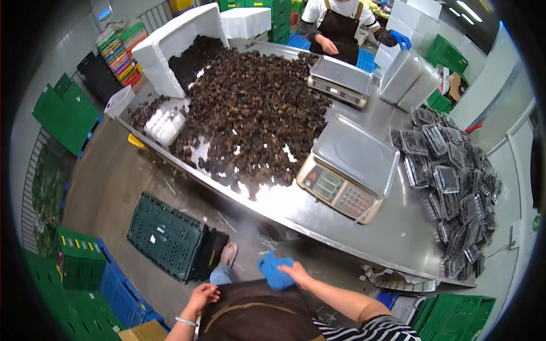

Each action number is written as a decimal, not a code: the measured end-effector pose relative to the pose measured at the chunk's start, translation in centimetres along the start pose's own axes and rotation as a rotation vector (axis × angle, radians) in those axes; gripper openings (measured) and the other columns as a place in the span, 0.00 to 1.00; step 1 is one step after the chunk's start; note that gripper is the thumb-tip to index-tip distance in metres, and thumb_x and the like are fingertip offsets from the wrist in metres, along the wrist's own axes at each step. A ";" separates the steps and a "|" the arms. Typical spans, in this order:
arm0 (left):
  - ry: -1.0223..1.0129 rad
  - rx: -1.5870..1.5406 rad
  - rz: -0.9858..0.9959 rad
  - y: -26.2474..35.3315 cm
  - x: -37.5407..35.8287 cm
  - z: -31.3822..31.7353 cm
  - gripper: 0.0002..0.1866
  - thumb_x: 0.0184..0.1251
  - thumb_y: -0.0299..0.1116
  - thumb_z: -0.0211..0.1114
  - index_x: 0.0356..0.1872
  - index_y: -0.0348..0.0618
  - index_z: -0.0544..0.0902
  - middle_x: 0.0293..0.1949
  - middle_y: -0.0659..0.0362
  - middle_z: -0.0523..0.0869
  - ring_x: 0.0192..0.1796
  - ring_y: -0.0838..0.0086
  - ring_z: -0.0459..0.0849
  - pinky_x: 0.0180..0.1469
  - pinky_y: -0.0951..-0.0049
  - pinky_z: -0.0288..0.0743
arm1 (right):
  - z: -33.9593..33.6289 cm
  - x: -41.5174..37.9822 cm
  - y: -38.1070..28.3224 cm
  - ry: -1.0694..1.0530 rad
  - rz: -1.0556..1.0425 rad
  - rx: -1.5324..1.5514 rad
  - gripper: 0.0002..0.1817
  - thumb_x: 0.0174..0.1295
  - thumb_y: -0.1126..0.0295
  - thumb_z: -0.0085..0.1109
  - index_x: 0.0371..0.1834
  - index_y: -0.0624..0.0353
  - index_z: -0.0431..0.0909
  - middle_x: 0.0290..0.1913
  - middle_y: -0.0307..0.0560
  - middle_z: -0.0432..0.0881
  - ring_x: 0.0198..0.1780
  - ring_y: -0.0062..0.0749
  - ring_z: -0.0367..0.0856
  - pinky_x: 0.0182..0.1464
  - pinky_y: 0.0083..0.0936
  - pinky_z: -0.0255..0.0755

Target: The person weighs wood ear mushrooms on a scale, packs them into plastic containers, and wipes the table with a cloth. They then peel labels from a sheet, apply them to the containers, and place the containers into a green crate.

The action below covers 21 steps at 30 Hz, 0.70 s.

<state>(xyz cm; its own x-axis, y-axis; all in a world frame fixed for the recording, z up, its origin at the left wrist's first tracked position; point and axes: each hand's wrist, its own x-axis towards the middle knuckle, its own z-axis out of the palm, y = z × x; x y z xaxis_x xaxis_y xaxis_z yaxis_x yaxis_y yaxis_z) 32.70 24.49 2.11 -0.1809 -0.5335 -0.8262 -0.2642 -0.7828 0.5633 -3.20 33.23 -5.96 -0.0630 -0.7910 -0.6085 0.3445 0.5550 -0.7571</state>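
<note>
My right hand is closed around a crumpled blue glove, held in front of my brown apron. My left hand is at the apron's left side, fingers loosely bent and a little apart, with nothing visible in them. Beyond both hands is the metal table. The nearer weighing scale stands on it, to the right of a wide heap of dark brown, mushroom-like pieces. Neither hand touches the table.
Stacked clear plastic boxes cover the table's right end. A white foam box lies tipped at the heap's far left. A second scale stands near a co-worker wearing a blue glove. A dark green crate sits on the floor.
</note>
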 end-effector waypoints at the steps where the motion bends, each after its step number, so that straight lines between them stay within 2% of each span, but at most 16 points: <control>1: 0.005 0.042 -0.018 0.6 1.5 -0.6 0.08 0.72 0.34 0.60 0.44 0.41 0.78 0.36 0.56 0.86 0.33 0.73 0.85 0.36 0.74 0.80 | 0.2 0.2 0.3 0.000 0.007 0.008 0.20 0.59 0.60 0.64 0.48 0.63 0.81 0.43 0.42 0.84 0.45 0.25 0.80 0.52 0.28 0.73; 6: -0.032 0.142 -0.114 -0.1 12.4 -6.4 0.08 0.71 0.35 0.60 0.42 0.40 0.79 0.35 0.57 0.85 0.32 0.72 0.84 0.35 0.74 0.80 | 3.0 -0.5 2.1 0.002 0.191 0.295 0.27 0.61 0.64 0.62 0.63 0.59 0.68 0.56 0.47 0.78 0.55 0.31 0.77 0.57 0.32 0.73; 9: -0.118 0.245 -0.044 -1.4 21.9 -9.8 0.09 0.71 0.35 0.59 0.39 0.40 0.81 0.30 0.57 0.85 0.30 0.71 0.84 0.30 0.71 0.78 | 5.7 -0.2 4.5 0.022 0.289 0.544 0.34 0.62 0.68 0.58 0.71 0.54 0.56 0.61 0.50 0.74 0.59 0.39 0.77 0.60 0.40 0.74; 10: -0.153 0.308 -0.019 -2.3 25.2 -10.2 0.09 0.71 0.34 0.58 0.37 0.40 0.82 0.28 0.56 0.85 0.29 0.71 0.84 0.29 0.69 0.77 | 7.0 0.7 5.1 0.073 0.302 0.600 0.33 0.62 0.68 0.57 0.71 0.54 0.57 0.60 0.50 0.75 0.58 0.40 0.77 0.60 0.41 0.74; 11: -0.086 0.492 0.074 -8.4 32.7 -12.9 0.12 0.72 0.34 0.54 0.33 0.40 0.83 0.25 0.56 0.84 0.27 0.70 0.83 0.27 0.67 0.76 | 8.4 0.7 5.3 0.127 0.345 0.640 0.32 0.62 0.69 0.56 0.70 0.55 0.59 0.59 0.50 0.75 0.58 0.40 0.77 0.60 0.41 0.74; 12: -0.172 0.329 -0.003 -6.8 33.4 -12.2 0.16 0.72 0.35 0.51 0.29 0.39 0.83 0.24 0.54 0.84 0.26 0.69 0.83 0.28 0.66 0.76 | 9.5 0.3 5.9 0.183 0.406 0.662 0.31 0.63 0.69 0.55 0.70 0.55 0.60 0.59 0.51 0.76 0.58 0.41 0.78 0.60 0.41 0.74; 13: -0.138 0.679 0.163 -8.4 37.4 -12.4 0.17 0.70 0.36 0.50 0.27 0.39 0.83 0.23 0.50 0.84 0.27 0.66 0.84 0.29 0.64 0.77 | 10.5 0.5 7.0 0.219 0.481 0.663 0.29 0.61 0.69 0.55 0.68 0.58 0.63 0.56 0.52 0.78 0.56 0.43 0.79 0.59 0.42 0.74; 14: 0.002 0.643 0.204 -6.4 38.3 -10.4 0.17 0.69 0.36 0.49 0.26 0.41 0.83 0.20 0.49 0.83 0.26 0.60 0.84 0.32 0.59 0.77 | 10.6 0.7 8.8 0.221 0.582 0.661 0.29 0.60 0.69 0.56 0.67 0.59 0.64 0.56 0.52 0.79 0.56 0.43 0.79 0.59 0.42 0.74; 16: -0.024 0.876 0.253 -6.7 44.4 -9.4 0.13 0.67 0.37 0.53 0.34 0.41 0.84 0.40 0.48 0.83 0.48 0.56 0.79 0.51 0.59 0.72 | 10.2 0.0 12.3 0.222 0.771 0.659 0.29 0.59 0.69 0.56 0.66 0.60 0.66 0.55 0.53 0.80 0.55 0.44 0.80 0.59 0.44 0.74; 17: 0.006 0.647 0.231 -7.8 47.2 -7.8 0.15 0.66 0.38 0.56 0.47 0.40 0.79 0.52 0.46 0.78 0.58 0.53 0.73 0.60 0.59 0.66 | 10.9 0.7 10.3 0.257 0.832 0.516 0.30 0.57 0.68 0.57 0.64 0.65 0.67 0.56 0.54 0.79 0.54 0.45 0.80 0.58 0.43 0.74; 18: 0.039 0.416 0.220 -8.9 50.0 -6.2 0.25 0.65 0.39 0.59 0.60 0.38 0.74 0.63 0.44 0.74 0.68 0.50 0.67 0.69 0.59 0.61 | 10.5 1.1 10.4 0.250 0.830 0.529 0.31 0.57 0.66 0.56 0.65 0.65 0.67 0.57 0.54 0.79 0.54 0.45 0.80 0.59 0.41 0.74; 19: -0.028 0.291 0.185 -6.9 51.7 -4.7 0.36 0.62 0.38 0.64 0.70 0.35 0.62 0.68 0.42 0.68 0.72 0.51 0.63 0.73 0.62 0.57 | 9.9 2.0 10.9 0.249 0.819 0.546 0.31 0.56 0.65 0.55 0.65 0.66 0.67 0.57 0.54 0.79 0.55 0.44 0.80 0.60 0.39 0.73; 20: -0.040 0.122 0.170 -7.0 54.7 -2.9 0.38 0.63 0.37 0.66 0.70 0.34 0.60 0.71 0.44 0.64 0.74 0.58 0.61 0.72 0.64 0.57 | 9.3 2.1 11.1 0.259 0.804 0.570 0.32 0.56 0.63 0.55 0.65 0.67 0.67 0.58 0.54 0.79 0.55 0.43 0.80 0.60 0.37 0.73; 21: -0.043 0.102 0.135 -7.0 57.8 -1.2 0.40 0.63 0.37 0.66 0.72 0.35 0.57 0.72 0.44 0.63 0.74 0.57 0.61 0.72 0.64 0.57 | 9.3 3.0 10.7 0.333 0.779 0.573 0.33 0.55 0.61 0.54 0.63 0.70 0.67 0.57 0.57 0.79 0.54 0.45 0.80 0.60 0.39 0.73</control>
<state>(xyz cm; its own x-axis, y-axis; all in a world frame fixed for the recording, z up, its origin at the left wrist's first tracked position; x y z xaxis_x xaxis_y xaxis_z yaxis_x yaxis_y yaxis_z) 25.22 -1.24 -49.56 -0.2610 -0.6155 -0.7437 -0.3293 -0.6674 0.6679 9.00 34.44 -13.69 0.1428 -0.1029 -0.9844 0.7916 0.6089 0.0512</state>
